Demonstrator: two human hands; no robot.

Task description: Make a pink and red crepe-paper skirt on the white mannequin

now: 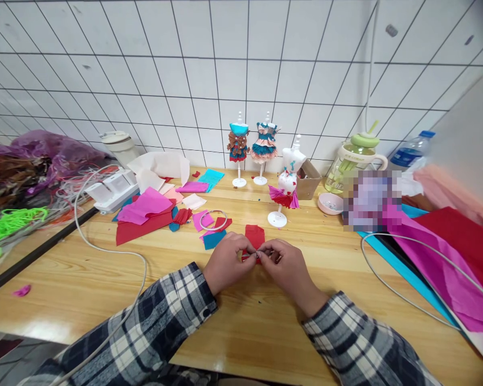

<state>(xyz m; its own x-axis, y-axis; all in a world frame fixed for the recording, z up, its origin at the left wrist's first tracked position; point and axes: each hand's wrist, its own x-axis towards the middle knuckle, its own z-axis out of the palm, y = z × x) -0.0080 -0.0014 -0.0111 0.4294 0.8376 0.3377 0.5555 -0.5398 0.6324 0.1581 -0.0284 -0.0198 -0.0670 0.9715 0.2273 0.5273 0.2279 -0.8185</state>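
The worktop (340, 271) stretches before me, its far edge against the tiled wall (193, 80). Long coloured sheets (430, 268) spread along its right edge, and three small dress forms stand towards the far edge: two at the back, one in blue and brown (239, 150) and one in ruffles (264, 149), and a white-topped one (293, 160) nearer to me. My left hand (230, 264) and right hand (290, 268) meet about midway between the far and near edges, in front of that white-topped form. Thumbs and forefingers come together on the near end of a red piece (254, 235), whose free part points to the far edge. Beyond my left hand, a thin ring (214, 230) rests on paper scraps. Between my fingertips there seems to be something small and dark, but they cover it too well for me to be sure. I judge the step in hand to be close fingertip work on that near end; the next move calls for a light, even pinch from both sides, lest the thin stuff tear.
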